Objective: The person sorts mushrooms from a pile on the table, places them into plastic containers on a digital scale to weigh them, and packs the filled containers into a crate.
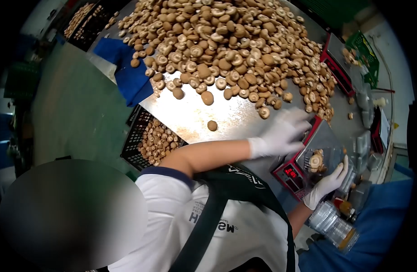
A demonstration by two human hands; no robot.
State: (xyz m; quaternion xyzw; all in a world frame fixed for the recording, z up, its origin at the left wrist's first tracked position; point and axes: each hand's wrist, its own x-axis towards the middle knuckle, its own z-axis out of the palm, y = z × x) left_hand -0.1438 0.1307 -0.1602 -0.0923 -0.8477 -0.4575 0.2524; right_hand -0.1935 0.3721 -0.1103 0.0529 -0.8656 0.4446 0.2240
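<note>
My left hand, in a white glove and smeared by motion, is above the table edge next to a red-framed digital scale. Whether it holds anything is unclear. On the scale's platform lie a few mushrooms, seemingly in a clear plastic tray whose outline is hard to make out. My right hand, also white-gloved, is beside these mushrooms with its fingers stretched out; I see nothing gripped in it. A large heap of brown mushrooms covers the metal table, with a few loose ones near its front.
A black crate of mushrooms stands below the table's edge. Blue cloth hangs over the left corner. A second red scale and a green basket are at the far right. Stacked clear containers lie near my right arm.
</note>
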